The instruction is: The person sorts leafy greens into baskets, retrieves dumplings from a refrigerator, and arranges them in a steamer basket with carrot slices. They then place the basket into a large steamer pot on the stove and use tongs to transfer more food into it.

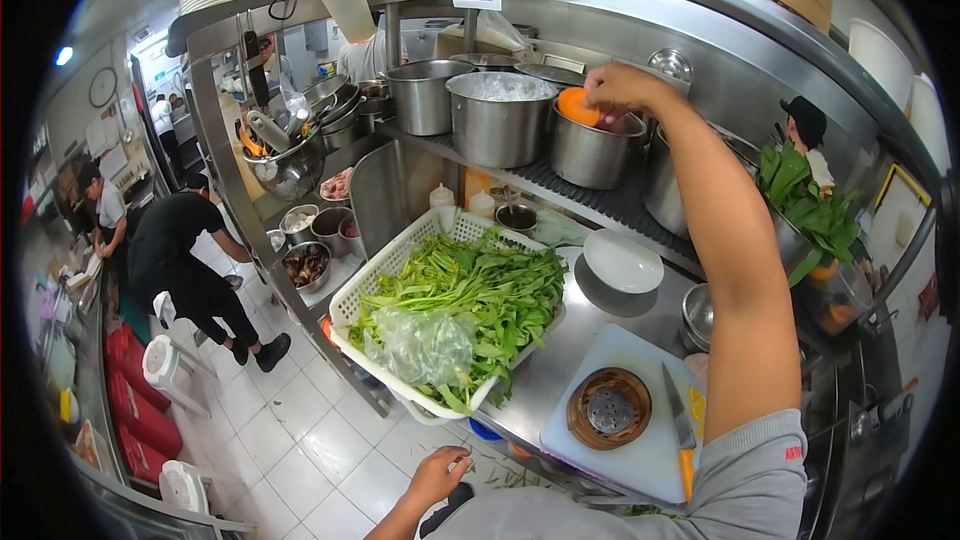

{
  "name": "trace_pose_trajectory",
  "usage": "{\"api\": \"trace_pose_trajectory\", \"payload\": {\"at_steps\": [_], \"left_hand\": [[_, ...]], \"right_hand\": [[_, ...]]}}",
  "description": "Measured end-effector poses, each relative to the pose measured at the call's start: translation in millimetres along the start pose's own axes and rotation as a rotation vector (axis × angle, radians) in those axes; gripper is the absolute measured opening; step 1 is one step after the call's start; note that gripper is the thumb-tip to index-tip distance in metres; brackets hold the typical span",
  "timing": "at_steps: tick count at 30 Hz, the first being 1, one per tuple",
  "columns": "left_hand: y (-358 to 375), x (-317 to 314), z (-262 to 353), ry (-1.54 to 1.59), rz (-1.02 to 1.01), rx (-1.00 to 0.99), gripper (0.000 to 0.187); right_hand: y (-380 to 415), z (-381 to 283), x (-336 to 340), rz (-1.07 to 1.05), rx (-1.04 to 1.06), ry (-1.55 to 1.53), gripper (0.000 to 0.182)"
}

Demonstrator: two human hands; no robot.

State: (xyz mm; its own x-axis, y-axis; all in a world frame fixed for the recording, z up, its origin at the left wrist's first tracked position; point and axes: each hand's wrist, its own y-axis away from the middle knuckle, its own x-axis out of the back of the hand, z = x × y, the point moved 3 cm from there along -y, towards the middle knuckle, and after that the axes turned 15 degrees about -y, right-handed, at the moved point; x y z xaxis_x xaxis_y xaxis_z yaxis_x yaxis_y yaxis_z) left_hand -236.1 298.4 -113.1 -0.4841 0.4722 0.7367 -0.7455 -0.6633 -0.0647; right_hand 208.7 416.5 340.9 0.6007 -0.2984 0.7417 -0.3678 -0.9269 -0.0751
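My right hand (618, 90) reaches up to the shelf and grips the rim of an orange plastic bowl (577, 107), tilted in the mouth of a steel pot (590, 155). The pot's contents are hidden. Down near my body, my left hand (440, 472) hangs over the floor with loosely curled fingers and nothing visible in it. Nearest to it is a white plastic basket (350, 325) of leafy greens (470, 285), with a clear plastic bag (425, 348) on top. A white cutting board (580, 345) carries a round woven-looking brown holder (610, 408) and a knife (679, 408).
A plastic-covered pot (497, 130) and another steel pot (425, 100) share the shelf. A white dish (622, 262) sits on the steel counter. Leafy greens (810, 195) stick out at the right. A person in black (180, 240) bends over at the left, near white stools (165, 365).
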Motion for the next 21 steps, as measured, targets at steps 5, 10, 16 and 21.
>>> {"api": "trace_pose_trajectory", "payload": {"at_steps": [5, 10, 16, 21], "left_hand": [[0, -8, 8, 0.03, -0.036, -0.018, 0.021], [-4, -16, 28, 0.037, -0.081, -0.105, 0.021], [-14, -29, 51, 0.049, -0.101, -0.249, 0.024], [-16, -34, 61, 0.05, -0.161, -0.242, 0.025]], "right_hand": [[14, -2, 14, 0.098, 0.121, -0.183, 0.018], [27, -1, 18, 0.188, 0.266, -0.088, 0.017], [45, -7, 15, 0.251, 0.287, -0.036, 0.017], [45, 2, 19, 0.228, 0.328, -0.119, 0.022]]}}
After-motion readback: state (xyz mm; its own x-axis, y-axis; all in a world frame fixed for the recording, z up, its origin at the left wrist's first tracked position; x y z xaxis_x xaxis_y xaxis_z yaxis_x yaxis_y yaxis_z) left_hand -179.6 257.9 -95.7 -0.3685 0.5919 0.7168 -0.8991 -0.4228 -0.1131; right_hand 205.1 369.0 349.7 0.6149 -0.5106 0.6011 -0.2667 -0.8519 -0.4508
